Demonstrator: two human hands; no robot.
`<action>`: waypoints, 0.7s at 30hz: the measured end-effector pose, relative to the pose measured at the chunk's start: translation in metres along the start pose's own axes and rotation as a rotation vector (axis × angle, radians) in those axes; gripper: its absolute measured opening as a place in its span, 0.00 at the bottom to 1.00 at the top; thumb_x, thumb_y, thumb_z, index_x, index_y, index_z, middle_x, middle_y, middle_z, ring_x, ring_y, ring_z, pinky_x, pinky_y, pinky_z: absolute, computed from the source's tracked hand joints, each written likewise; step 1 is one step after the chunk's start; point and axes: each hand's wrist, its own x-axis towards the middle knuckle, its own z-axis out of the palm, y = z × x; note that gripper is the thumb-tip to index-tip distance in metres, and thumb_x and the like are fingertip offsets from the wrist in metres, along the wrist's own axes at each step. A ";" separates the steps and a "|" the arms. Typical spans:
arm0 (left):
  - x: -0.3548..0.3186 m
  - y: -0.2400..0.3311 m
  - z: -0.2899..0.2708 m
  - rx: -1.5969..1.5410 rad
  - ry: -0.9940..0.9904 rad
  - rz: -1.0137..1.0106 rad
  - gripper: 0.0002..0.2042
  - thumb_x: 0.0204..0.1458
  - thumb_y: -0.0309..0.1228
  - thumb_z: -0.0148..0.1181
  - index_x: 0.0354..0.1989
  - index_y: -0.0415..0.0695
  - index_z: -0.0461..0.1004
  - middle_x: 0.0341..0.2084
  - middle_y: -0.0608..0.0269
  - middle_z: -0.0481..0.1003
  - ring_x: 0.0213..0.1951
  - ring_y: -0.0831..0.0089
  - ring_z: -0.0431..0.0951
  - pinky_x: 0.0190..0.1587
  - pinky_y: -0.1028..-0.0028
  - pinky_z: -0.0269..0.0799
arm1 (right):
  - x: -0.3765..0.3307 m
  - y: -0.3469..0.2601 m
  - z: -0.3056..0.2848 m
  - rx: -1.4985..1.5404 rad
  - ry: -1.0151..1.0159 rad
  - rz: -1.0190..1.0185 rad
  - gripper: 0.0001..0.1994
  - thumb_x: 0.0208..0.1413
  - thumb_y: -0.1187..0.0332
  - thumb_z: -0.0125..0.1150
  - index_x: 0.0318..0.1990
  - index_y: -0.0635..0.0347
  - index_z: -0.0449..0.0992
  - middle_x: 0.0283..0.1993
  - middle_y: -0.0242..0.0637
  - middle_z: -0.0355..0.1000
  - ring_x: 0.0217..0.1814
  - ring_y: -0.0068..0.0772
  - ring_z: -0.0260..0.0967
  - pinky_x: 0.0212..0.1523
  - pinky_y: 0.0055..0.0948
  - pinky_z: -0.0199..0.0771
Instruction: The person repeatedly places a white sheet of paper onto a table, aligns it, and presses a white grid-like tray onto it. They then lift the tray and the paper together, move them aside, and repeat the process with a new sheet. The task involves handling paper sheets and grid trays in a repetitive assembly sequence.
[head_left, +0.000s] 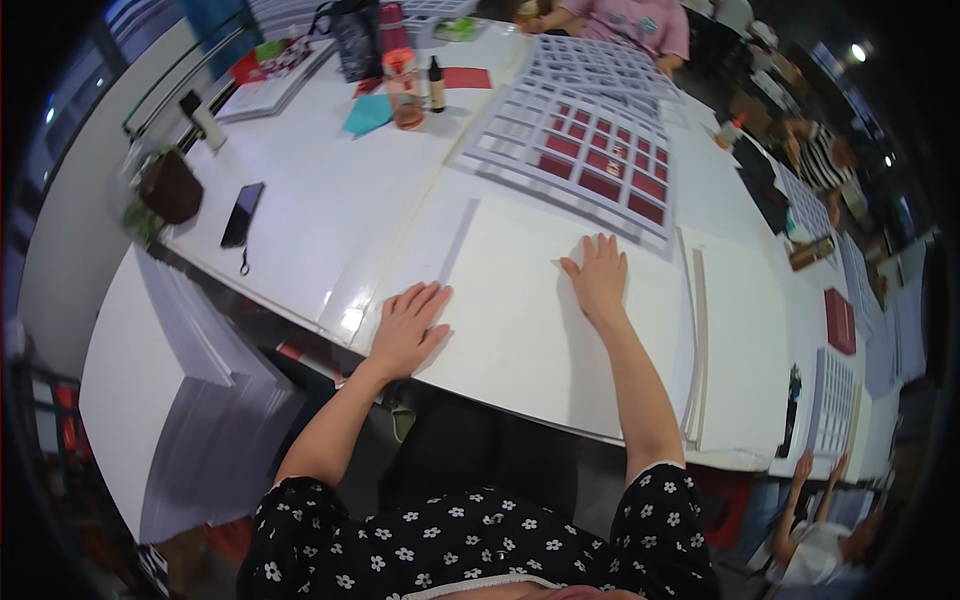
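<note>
Head view. A large white board (520, 330) lies flat on the white surface (330, 200), its near edge at the surface's front rim. The left hand (408, 328) rests palm down on the board's near left corner, fingers (428, 298) spread and released, grasping nothing. The right hand (598, 277) lies flat near the board's far edge, fingers likewise extended; their tips appear to stop just short of the grey lattice grid (575, 150) with red cells beyond. A black phone (242, 214) lies well apart, to the left.
</note>
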 end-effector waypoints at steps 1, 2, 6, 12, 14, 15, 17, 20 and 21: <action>0.000 0.000 0.000 -0.007 0.009 -0.004 0.28 0.60 0.44 0.53 0.68 0.48 0.62 0.65 0.55 0.63 0.67 0.56 0.58 0.66 0.57 0.49 | 0.006 -0.018 0.006 0.022 -0.005 -0.043 0.34 0.61 0.46 0.55 0.65 0.63 0.65 0.72 0.54 0.55 0.78 0.55 0.42 0.73 0.56 0.39; 0.000 0.000 0.000 -0.014 0.018 -0.006 0.28 0.59 0.44 0.53 0.68 0.48 0.62 0.65 0.54 0.63 0.67 0.56 0.58 0.66 0.58 0.49 | 0.014 -0.035 0.012 0.043 -0.017 -0.096 0.34 0.62 0.45 0.53 0.67 0.61 0.64 0.73 0.54 0.53 0.79 0.56 0.39 0.74 0.56 0.36; -0.001 -0.001 -0.003 -0.035 0.005 -0.020 0.28 0.59 0.42 0.53 0.68 0.48 0.62 0.66 0.55 0.62 0.68 0.57 0.57 0.67 0.58 0.48 | 0.038 -0.095 0.026 0.085 -0.003 -0.214 0.32 0.63 0.45 0.51 0.67 0.57 0.65 0.74 0.54 0.53 0.78 0.60 0.39 0.73 0.60 0.35; -0.006 -0.005 0.000 -0.020 0.054 0.004 0.27 0.60 0.43 0.52 0.68 0.49 0.63 0.65 0.55 0.64 0.67 0.58 0.58 0.66 0.59 0.50 | 0.050 -0.125 0.035 0.061 0.006 -0.256 0.29 0.64 0.46 0.50 0.68 0.51 0.65 0.74 0.54 0.51 0.78 0.64 0.37 0.72 0.64 0.35; -0.004 -0.006 0.002 -0.023 0.059 0.007 0.27 0.60 0.42 0.52 0.67 0.49 0.63 0.65 0.54 0.64 0.67 0.58 0.58 0.66 0.58 0.50 | 0.034 -0.128 0.030 0.047 -0.004 -0.336 0.29 0.64 0.47 0.50 0.68 0.49 0.65 0.75 0.54 0.50 0.78 0.65 0.37 0.72 0.64 0.35; -0.004 -0.007 0.002 -0.027 0.052 0.000 0.27 0.59 0.41 0.52 0.68 0.49 0.63 0.65 0.55 0.64 0.67 0.58 0.58 0.66 0.58 0.50 | 0.024 -0.130 0.027 0.062 -0.023 -0.370 0.29 0.64 0.47 0.50 0.68 0.48 0.65 0.75 0.54 0.49 0.78 0.65 0.36 0.72 0.64 0.35; -0.006 -0.007 0.001 -0.037 0.042 -0.009 0.27 0.59 0.40 0.52 0.68 0.49 0.62 0.65 0.55 0.63 0.67 0.57 0.58 0.66 0.58 0.49 | -0.003 -0.135 0.015 0.088 -0.055 -0.436 0.28 0.64 0.47 0.50 0.68 0.47 0.64 0.75 0.54 0.48 0.78 0.65 0.36 0.73 0.64 0.35; -0.007 -0.007 0.000 -0.033 0.064 -0.010 0.27 0.59 0.41 0.52 0.67 0.49 0.63 0.65 0.54 0.64 0.67 0.58 0.58 0.66 0.58 0.50 | -0.027 -0.134 -0.010 0.116 -0.184 -0.470 0.29 0.62 0.49 0.53 0.68 0.46 0.64 0.75 0.53 0.48 0.79 0.65 0.34 0.73 0.62 0.34; -0.006 -0.008 -0.001 -0.037 0.061 -0.013 0.27 0.59 0.41 0.52 0.67 0.49 0.63 0.65 0.54 0.64 0.67 0.58 0.58 0.66 0.58 0.50 | -0.030 -0.133 -0.017 0.120 -0.228 -0.483 0.29 0.62 0.49 0.54 0.68 0.46 0.64 0.75 0.53 0.48 0.79 0.65 0.34 0.74 0.62 0.34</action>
